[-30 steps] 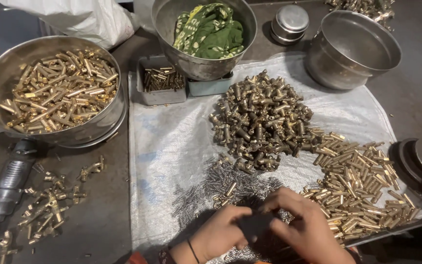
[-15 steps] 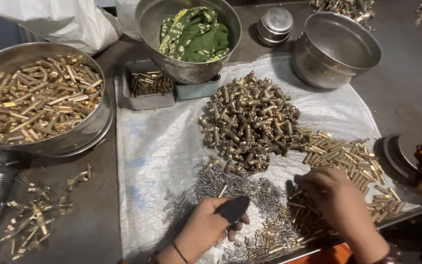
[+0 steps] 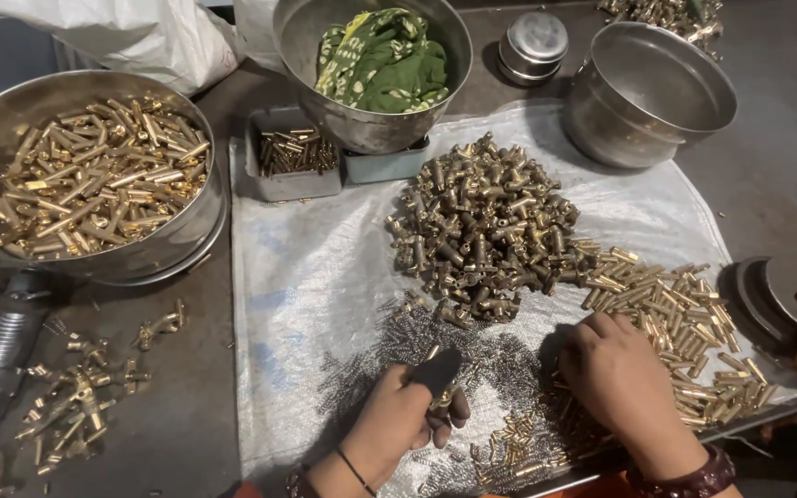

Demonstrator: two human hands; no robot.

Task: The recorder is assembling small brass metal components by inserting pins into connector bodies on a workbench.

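My left hand point(image 3: 408, 415) is closed around a small brass fitting point(image 3: 442, 398), its thumb covered by a dark finger guard, above a patch of thin grey springs point(image 3: 408, 343). My right hand point(image 3: 622, 378) rests palm down, its fingers reaching into small brass pieces point(image 3: 523, 433) at the near edge of the white woven sheet point(image 3: 311, 277). A heap of dark brass T-shaped fittings point(image 3: 486, 231) lies beyond the hands. Brass tubes point(image 3: 684, 314) are spread to the right of my right hand.
A steel bowl of brass parts point(image 3: 85, 184) stands at left. Behind are a bowl with green cloth point(image 3: 380, 60), an empty steel pot point(image 3: 648, 92), a small lidded tin point(image 3: 532, 46) and a tray of small pins point(image 3: 292, 152). Loose fittings point(image 3: 76, 397) lie on the dark table.
A second ago both hands were together at the near edge. They have separated: the right hand moved right to the brass pieces, and the left hand stays closed around a fitting.
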